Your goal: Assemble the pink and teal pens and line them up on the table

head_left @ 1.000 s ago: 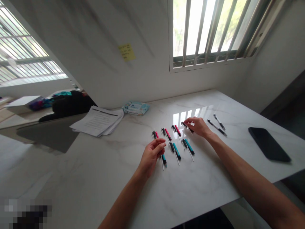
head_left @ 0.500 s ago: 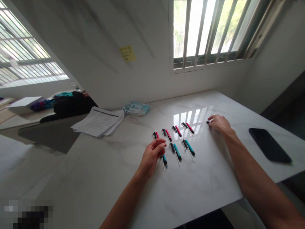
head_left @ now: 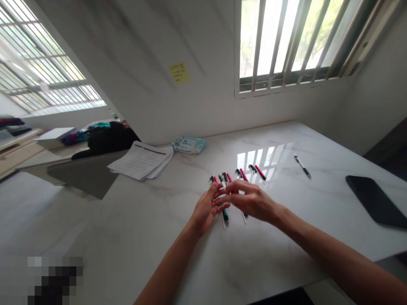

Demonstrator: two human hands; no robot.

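Observation:
Over the rows of pen parts, my left hand [head_left: 205, 212] is open, palm turned toward the right and fingers spread. Close against it, my right hand [head_left: 252, 200] has its thumb and fingers bent together, with a small whitish bit showing at the tips; I cannot make out what it is. Red pen barrels [head_left: 260, 172] lie in the back row with black clip pieces [head_left: 252, 168] beside them. Below my hands, a teal barrel [head_left: 225, 214] and thin white refills [head_left: 223, 222] partly show; the other teal ones are hidden. A clear pen with a black grip [head_left: 302, 166] lies apart on the right.
A black phone [head_left: 377, 201] rests near the table's right edge. Stacked printed papers [head_left: 143, 160] and a light-blue wipes pack [head_left: 190, 145] sit toward the wall. A yellow sticky note [head_left: 179, 72] is on the wall, left of the barred window [head_left: 286, 42].
My right hand has let go of the pen on the right and moved left to meet my left hand. My left hand's fingers have spread. The view has shifted slightly.

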